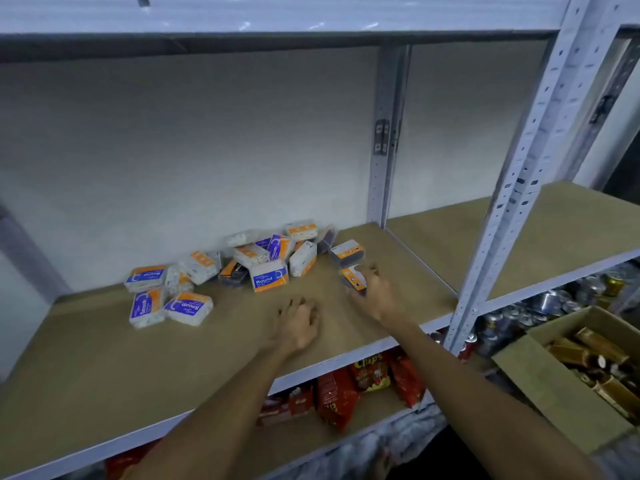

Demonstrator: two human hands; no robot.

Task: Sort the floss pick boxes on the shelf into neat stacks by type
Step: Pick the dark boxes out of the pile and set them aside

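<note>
Two hands: right (375,292) apparently grips a dark box (353,279), left (298,322) curled empty.

The right hand (372,289) covers most of the dark floss pick box (353,277) it grips, so its label cannot be read. Boxes at the back of the pile (263,251) overlap, and their print is too small to tell. The cardboard carton (540,382) is cut off at the right edge; its brown contents are blurred.
</note>
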